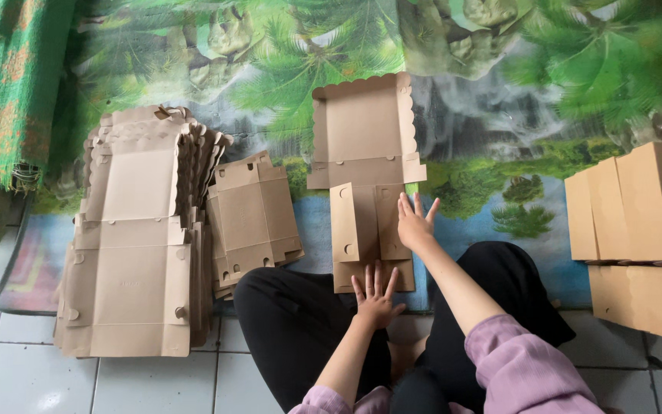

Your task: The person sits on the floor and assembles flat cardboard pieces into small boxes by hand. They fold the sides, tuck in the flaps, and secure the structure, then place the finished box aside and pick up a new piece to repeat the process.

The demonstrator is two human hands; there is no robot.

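A flat brown cardboard box blank (364, 146) lies on the patterned mat in front of my knees, its scalloped lid flap pointing away. Its two side flaps are folded inward over the near panel. My right hand (414, 223) presses flat on the right folded flap, fingers spread. My left hand (375, 295) lies flat with spread fingers on the blank's near edge, just above my black-trousered knee. Neither hand grips anything.
A tall stack of unfolded box blanks (133, 253) lies at the left, with a smaller pile (254, 218) beside it. Assembled brown boxes (641, 230) are stacked at the right. The jungle-print mat (499, 92) covers the floor ahead; white tiles (32, 368) show nearer.
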